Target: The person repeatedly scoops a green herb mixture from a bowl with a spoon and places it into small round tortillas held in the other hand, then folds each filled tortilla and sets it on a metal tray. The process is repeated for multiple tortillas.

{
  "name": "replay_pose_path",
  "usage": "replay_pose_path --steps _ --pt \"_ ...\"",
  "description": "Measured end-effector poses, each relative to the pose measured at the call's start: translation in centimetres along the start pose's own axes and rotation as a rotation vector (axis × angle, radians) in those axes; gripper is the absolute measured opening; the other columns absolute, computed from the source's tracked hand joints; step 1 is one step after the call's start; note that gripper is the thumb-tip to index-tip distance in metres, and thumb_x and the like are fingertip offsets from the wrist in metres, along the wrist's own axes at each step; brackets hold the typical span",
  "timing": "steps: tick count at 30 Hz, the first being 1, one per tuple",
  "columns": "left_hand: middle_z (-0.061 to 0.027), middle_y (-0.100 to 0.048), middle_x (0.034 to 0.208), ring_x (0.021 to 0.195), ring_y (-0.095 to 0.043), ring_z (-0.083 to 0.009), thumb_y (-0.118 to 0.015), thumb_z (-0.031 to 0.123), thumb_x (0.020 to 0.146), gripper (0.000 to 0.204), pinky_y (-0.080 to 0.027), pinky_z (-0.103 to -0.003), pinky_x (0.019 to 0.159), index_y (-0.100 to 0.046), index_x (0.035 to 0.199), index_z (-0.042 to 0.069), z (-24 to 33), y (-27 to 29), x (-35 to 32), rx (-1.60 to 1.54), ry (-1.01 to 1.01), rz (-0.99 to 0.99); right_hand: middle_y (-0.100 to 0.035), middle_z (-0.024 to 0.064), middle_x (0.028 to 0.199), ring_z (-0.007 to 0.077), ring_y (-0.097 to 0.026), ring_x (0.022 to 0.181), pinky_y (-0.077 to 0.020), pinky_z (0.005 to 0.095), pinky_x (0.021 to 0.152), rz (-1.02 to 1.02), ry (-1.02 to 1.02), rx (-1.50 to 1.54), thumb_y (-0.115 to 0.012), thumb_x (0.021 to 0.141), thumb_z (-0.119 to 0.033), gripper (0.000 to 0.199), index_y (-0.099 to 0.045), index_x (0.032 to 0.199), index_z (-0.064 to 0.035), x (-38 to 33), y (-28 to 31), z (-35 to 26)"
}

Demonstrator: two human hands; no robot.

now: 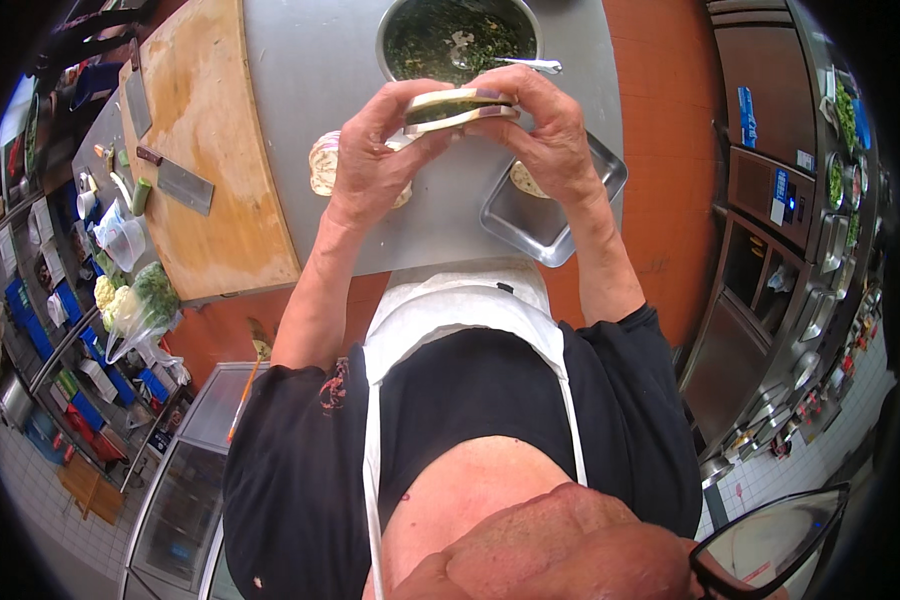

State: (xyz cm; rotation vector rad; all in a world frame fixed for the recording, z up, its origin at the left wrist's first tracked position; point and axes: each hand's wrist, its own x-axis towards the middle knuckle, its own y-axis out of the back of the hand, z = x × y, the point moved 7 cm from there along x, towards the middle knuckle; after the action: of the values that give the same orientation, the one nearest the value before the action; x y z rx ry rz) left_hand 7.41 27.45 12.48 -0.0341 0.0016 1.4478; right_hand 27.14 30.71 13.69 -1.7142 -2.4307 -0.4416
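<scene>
Both hands are up over the steel tabletop [310, 60], closed on one round of dough [460, 108] folded around a dark green filling. The left hand [375, 150] has its grip clamped on the near left edge of the round, and the right hand [550, 130] is clamped on the right edge, fingertips pinching the rim shut.

The dough round already carries its filling, and the seam looks partly closed, so I judge the sealing is underway but not finished. Just beyond the dough round stands a metal bowl [395, 25] of chopped greens with a spoon [515, 64] resting in it. Below the dough round on the right sits a metal tray [530, 225] with one pale piece in it, and below it on the left lies another flat piece of dough [322, 165]. Left of the dough round, well apart, a wooden board [210, 150] carries a cleaver [182, 182].
</scene>
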Motion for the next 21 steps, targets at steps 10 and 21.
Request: replay_pose_path --steps 10,21 --pt "-0.0029 -0.078 0.119 0.111 -0.073 -0.0115 -0.080 -0.006 0.098 0.034 -0.062 -0.028 0.097 -0.074 0.130 0.004 -2.7 -0.9 -2.6 -0.134 0.092 -0.034 -0.078 0.0036 0.114 0.0159 -0.072 0.105 -0.0583 0.0312 0.093 0.060 -0.161 0.032 -0.083 0.096 -0.003 0.027 -0.078 0.122 -0.0066 -4.4 -0.9 1.1" --pt "-0.0116 -0.072 0.139 0.132 -0.068 -0.0224 -0.079 0.006 0.102 0.052 -0.057 -0.039 0.112 -0.061 0.151 0.007 -11.2 -3.8 -11.8 0.077 0.506 -0.215 -0.072 0.0044 0.106 0.0170 -0.069 0.090 -0.0559 0.0313 0.083 0.361 -0.727 -0.391 -0.084 0.098 -0.016 0.027 -0.079 0.123 -0.0066 -23.3 2.7 7.9"
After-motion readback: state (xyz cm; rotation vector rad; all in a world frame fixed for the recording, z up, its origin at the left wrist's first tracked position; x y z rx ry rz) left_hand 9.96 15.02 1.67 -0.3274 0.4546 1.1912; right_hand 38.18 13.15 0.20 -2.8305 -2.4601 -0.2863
